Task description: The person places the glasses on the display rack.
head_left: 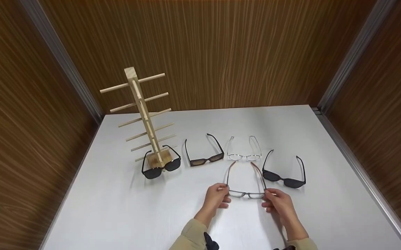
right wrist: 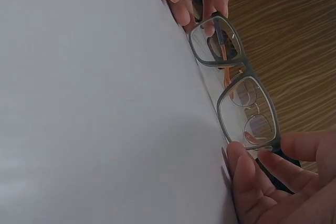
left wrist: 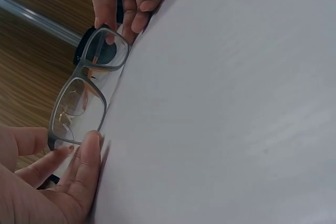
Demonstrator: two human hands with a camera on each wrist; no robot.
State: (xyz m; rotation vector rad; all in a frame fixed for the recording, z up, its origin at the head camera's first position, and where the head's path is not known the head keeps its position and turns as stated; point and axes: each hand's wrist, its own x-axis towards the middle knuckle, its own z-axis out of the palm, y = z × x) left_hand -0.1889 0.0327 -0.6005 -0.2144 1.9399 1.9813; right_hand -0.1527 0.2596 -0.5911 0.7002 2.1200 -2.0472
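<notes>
Grey-framed eyeglasses (head_left: 246, 194) with reddish-brown temple tips are held between both hands, lenses toward the person and temples pointing away. My left hand (head_left: 215, 198) pinches the left end of the frame near the hinge. At the right end, my right hand (head_left: 279, 203) pinches the other hinge. Both wrist views show the eyeglasses (left wrist: 79, 80) from the front, with fingers and thumb at each corner. Just beyond lie clear thin-rimmed eyeglasses (head_left: 244, 157). To the right are black sunglasses (head_left: 283, 180) with open temples.
A wooden display rack (head_left: 141, 100) with several pegs stands at the left; dark sunglasses (head_left: 162, 168) sit at its base. Brown-lensed sunglasses (head_left: 207, 160) lie right of it. The white table (head_left: 117, 215) is bounded by wood-grain panels (head_left: 221, 52) at the back and sides.
</notes>
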